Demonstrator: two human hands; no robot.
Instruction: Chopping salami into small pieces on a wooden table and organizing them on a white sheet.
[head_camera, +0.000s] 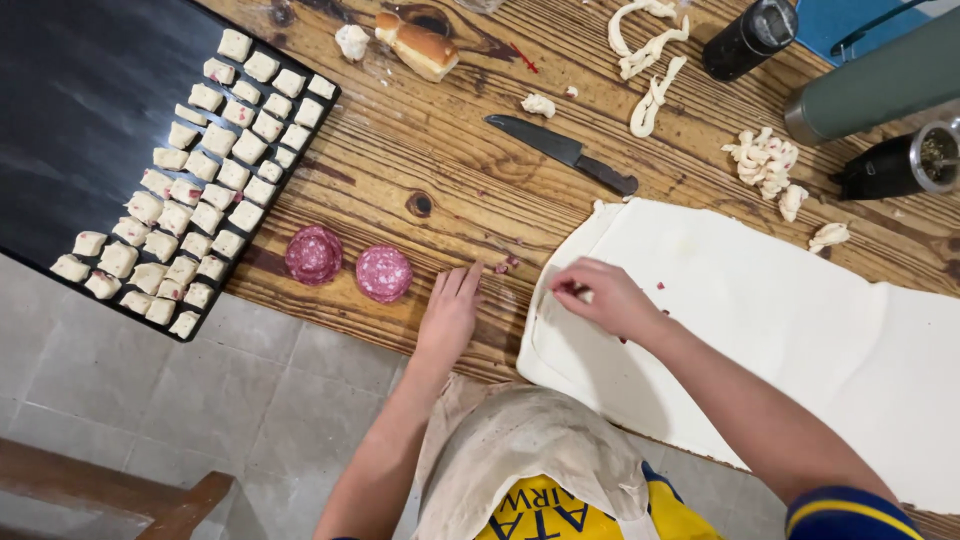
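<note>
Dough sheet (760, 320) under right hand (605, 297), grip pinched on small piece; left hand (450, 310) flat, open.

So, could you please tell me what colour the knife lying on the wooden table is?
The knife is black all over, blade and handle, seen in the head view.

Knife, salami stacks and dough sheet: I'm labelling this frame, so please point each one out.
Knife (545, 141): head view, on the blade.
Salami stacks (384, 273): head view, top slice of the right stack.
Dough sheet (800, 320): head view, bare middle.

A kitchen: rolled dough (780, 320), knife (565, 152), baking tray (60, 120)
</note>
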